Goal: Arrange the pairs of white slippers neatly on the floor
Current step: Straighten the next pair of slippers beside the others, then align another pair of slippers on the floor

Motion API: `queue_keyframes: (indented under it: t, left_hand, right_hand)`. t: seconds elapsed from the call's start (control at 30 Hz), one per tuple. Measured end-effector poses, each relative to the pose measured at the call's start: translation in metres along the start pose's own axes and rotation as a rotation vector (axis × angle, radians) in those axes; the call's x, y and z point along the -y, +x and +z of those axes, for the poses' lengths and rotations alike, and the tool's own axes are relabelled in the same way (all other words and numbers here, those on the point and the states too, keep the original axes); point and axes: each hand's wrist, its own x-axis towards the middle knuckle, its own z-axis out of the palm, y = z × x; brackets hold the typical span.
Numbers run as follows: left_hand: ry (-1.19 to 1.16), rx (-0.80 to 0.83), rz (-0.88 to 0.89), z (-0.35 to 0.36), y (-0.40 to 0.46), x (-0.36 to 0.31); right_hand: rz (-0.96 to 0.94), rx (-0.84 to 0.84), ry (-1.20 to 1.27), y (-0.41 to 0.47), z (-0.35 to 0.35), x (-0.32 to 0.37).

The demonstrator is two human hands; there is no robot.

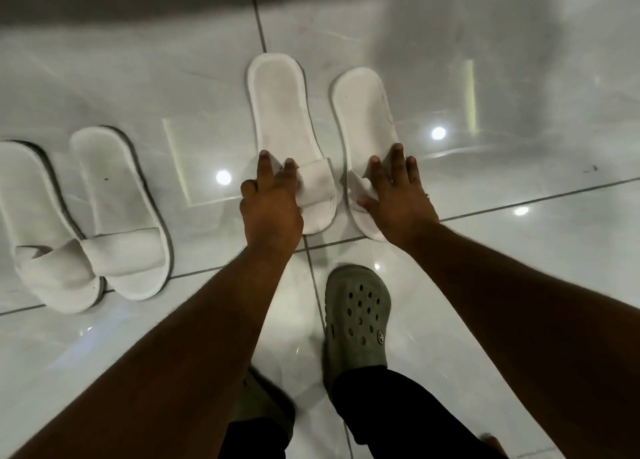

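Note:
Two white slippers lie side by side on the glossy tiled floor in the middle of the view, heels pointing away from me. My left hand (270,202) grips the strap end of the left slipper (280,112), fingers curled at its edge. My right hand (394,192) rests spread on the strap end of the right slipper (363,108), fingers apart and pressing down. A second pair of white slippers (114,216) sits at the left, close together, their straps touching; the outer one (31,223) is partly cut off by the frame edge.
White glossy floor tiles (519,285) with dark grout lines reflect ceiling lights. My foot in a grey-green clog (356,316) stands just below the middle pair. Another clog (256,399) shows under my left forearm. A dark shadowed band runs along the top.

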Motion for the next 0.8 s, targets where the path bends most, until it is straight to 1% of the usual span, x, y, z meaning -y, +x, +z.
queue_keyframes:
  t: [0.2,0.37,0.47,0.57,0.7,0.8]
  left_hand:
    - [-0.014,-0.023,0.015,0.015,-0.01,-0.005]
    - [-0.004,0.065,0.093,0.014,-0.017,0.001]
    - [-0.021,0.102,0.11,-0.007,-0.019,0.018]
    - [-0.037,0.096,0.075,-0.046,-0.03,0.059]
    - [0.069,0.132,-0.017,-0.095,-0.055,0.15]
    - [0.166,0.161,-0.06,-0.12,-0.073,0.224]
  right_hand:
    - [0.015,-0.008,0.037,-0.001,0.001,-0.006]
    - [-0.003,-0.015,0.031,-0.01,-0.004,0.006]
    - [-0.016,-0.061,-0.017,-0.023,-0.011,0.016]
    - [-0.108,-0.112,-0.02,-0.047,-0.012,0.049]
    - [-0.282,-0.055,-0.066,-0.069,0.002,0.128]
    - [-0.387,-0.01,-0.107,-0.065,0.016,0.193]
